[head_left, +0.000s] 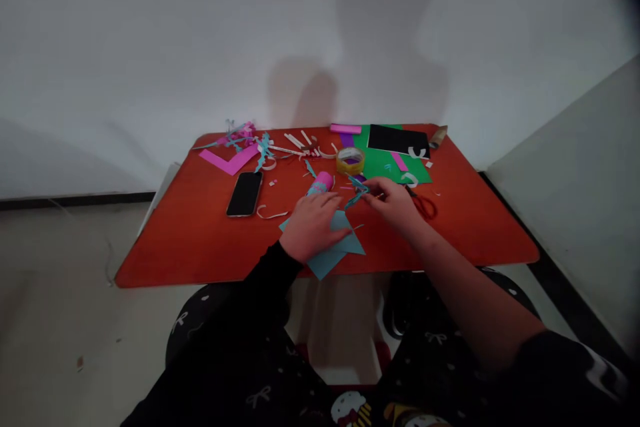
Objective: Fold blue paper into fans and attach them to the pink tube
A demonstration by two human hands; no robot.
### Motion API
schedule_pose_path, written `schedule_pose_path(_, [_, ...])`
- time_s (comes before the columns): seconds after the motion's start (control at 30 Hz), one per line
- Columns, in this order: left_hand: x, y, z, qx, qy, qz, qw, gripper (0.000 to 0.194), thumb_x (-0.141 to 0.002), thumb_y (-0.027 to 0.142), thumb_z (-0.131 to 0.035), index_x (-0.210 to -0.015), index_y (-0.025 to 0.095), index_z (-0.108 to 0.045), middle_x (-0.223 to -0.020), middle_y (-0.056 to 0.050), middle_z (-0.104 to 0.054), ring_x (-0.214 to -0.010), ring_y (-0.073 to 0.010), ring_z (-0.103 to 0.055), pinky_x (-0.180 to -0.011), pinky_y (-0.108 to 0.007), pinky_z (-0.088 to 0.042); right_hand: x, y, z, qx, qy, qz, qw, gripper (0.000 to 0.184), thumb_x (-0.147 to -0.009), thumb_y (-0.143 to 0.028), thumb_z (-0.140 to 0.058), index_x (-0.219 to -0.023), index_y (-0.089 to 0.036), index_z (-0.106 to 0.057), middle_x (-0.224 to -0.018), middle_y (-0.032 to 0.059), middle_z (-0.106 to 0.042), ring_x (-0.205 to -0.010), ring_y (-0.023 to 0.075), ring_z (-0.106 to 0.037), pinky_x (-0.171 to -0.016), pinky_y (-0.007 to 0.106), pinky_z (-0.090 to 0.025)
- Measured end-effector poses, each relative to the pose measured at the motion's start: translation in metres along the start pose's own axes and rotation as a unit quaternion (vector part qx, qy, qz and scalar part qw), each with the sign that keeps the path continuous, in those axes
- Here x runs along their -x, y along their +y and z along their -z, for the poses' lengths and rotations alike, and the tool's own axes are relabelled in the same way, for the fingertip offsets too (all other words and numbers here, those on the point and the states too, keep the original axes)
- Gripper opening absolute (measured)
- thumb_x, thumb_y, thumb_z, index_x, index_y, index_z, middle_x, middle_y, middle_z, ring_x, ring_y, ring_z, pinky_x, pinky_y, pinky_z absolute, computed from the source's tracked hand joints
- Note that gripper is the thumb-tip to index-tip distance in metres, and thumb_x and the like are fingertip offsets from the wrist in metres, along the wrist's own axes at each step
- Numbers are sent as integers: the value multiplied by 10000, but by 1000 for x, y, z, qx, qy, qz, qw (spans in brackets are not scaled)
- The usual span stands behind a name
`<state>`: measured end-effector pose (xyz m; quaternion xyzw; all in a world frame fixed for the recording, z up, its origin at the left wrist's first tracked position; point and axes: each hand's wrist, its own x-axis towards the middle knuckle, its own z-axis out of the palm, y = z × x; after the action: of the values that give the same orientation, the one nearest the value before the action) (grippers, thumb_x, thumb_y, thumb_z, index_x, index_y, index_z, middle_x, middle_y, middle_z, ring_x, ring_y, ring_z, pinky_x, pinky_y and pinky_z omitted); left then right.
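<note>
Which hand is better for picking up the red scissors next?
Probably your right hand. It is right beside the red-handled scissors, though its fingers pinch a blue paper strip. Your left hand is farther away, lying on the blue paper sheet.

Black smartphone on red tabletop; yellow tape roll beside green card

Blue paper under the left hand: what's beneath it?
The left hand rests on the blue paper, whose visible edges lie on the red table top. Whatever is directly beneath the sheet is covered and cannot be seen.
</note>
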<state>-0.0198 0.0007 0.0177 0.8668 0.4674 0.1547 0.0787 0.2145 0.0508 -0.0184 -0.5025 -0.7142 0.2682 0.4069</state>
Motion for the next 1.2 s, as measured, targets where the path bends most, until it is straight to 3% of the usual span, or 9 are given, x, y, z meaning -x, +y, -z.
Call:
schedule_pose_path(0.13, [7,10,-11,-22,-100,-69,992,982,-722,642,-782,-1503,156,-437,-1522,-196,-523,-1358,-377,-529,-1106,-511,-411,-1,7,3,89,31,-7,996,350,-889,-338,-631,-1204,-187,-654,-1085,129,-746,-856,252,-700,-805,423,-556])
schedule_pose_path(0.3, [10,19,-16,-46,-128,-58,989,740,-816,539,-752,-1391,134,-522,-1386,-194,-625,-1258,-344,-609,-1033,-447,-478,8,-7,9,205,-36,43,977,175,-939,-314,-582,-1021,-205,-692,-945,88,-752,-791,226,-663,-722,347,-484])
schedule_pose_path(0.5, [7,29,-13,-51,-122,-60,989,279,-989,421,-539,-1019,177,-670,-999,-121,-732,-947,-278,-709,-805,-367,-520,18,-16,9,218,-134,39,966,181,-925,-279,-561,-796,-211,-669,-754,41,-725,-665,187,-608,-570,289,-354])
schedule_pose_path(0.63, [9,24,-4,-15,-82,-26,996,306,-1029,313,-421,-871,191,-654,-850,-78,-712,-792,-219,-676,-678,-326,-450,19,-5,9,141,-126,28,982,186,-916,-238,-538,-928,-208,-720,-865,52,-770,-763,210,-678,-668,312,-475])
schedule_pose_path(0.73, [12,12,7,92,23,41,995,348,-1037,325,-401,-771,196,-585,-785,-39,-649,-743,-181,-600,-659,-309,-400,23,-5,6,47,-97,30,994,245,-917,-224,-538,-1064,-234,-734,-1016,53,-787,-915,227,-721,-774,346,-552])
schedule_pose_path(0.87, [12,-1,10,302,135,184,925,405,-1013,407,-431,-661,207,-435,-606,33,-381,-565,-125,-389,-536,-270,-299,33,-18,-3,-71,-62,29,995,309,-959,-289,-542,-1228,-251,-689,-1180,81,-752,-1059,240,-720,-854,382,-591])
schedule_pose_path(1.07, [6,7,-9,433,128,234,861,358,-967,440,-503,-706,195,-495,-649,30,-413,-593,-113,-410,-537,-237,-353,35,-34,-8,-73,-63,65,993,372,-951,-327,-600,-1309,-251,-668,-1173,97,-739,-950,219,-707,-789,356,-580])
schedule_pose_path(1.13, [5,9,-14,466,122,234,845,250,-947,435,-539,-890,196,-585,-713,20,-494,-605,-112,-446,-543,-232,-387,32,-35,-7,-60,-56,71,994,297,-934,-313,-619,-1203,-250,-727,-1090,83,-757,-931,223,-699,-803,359,-567])
schedule_pose_path(1.2, [5,10,-16,499,111,232,828,338,-925,406,-570,-1203,214,-565,-797,9,-557,-605,-109,-463,-537,-227,-396,31,-33,-6,-63,-53,68,994,238,-928,-298,-618,-1115,-251,-758,-1043,71,-764,-967,234,-699,-855,373,-557])
